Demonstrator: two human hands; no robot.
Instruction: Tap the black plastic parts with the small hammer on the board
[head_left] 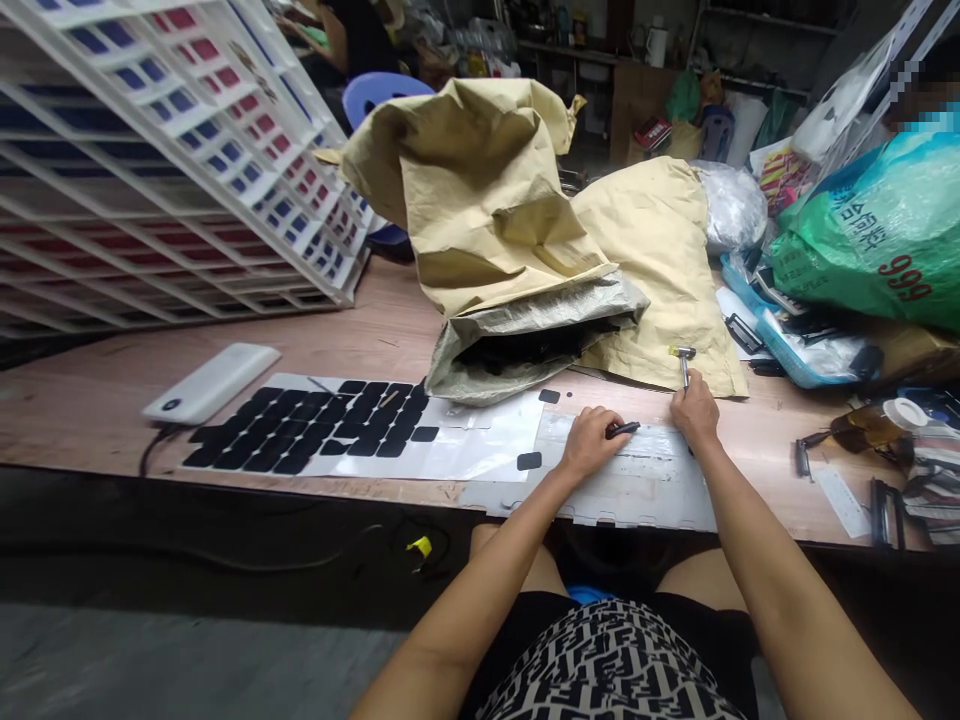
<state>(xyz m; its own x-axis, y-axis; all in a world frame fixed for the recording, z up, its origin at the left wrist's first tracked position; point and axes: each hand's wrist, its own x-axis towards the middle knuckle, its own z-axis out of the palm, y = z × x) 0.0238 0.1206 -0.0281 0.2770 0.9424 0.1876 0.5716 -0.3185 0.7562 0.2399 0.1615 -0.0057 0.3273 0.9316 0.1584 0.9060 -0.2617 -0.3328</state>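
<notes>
My left hand (591, 440) is closed on a small black part (623, 430) and holds it down on a grey metal plate (637, 490) at the table's front edge. My right hand (694, 410) grips a small metal hammer (683, 361) whose head points away from me, just right of the black part. Two loose black pads (529, 461) lie beside the plate. To the left, a white sheet (480, 440) carries several rows of black pads (315, 425).
A crumpled tan paper sack (487, 200) with a woven liner lies behind the sheet. A white power bank (211, 382) sits at left under stacked white racks (150, 150). A green bag (885, 230), a blue tray (787, 340) and small tools crowd the right.
</notes>
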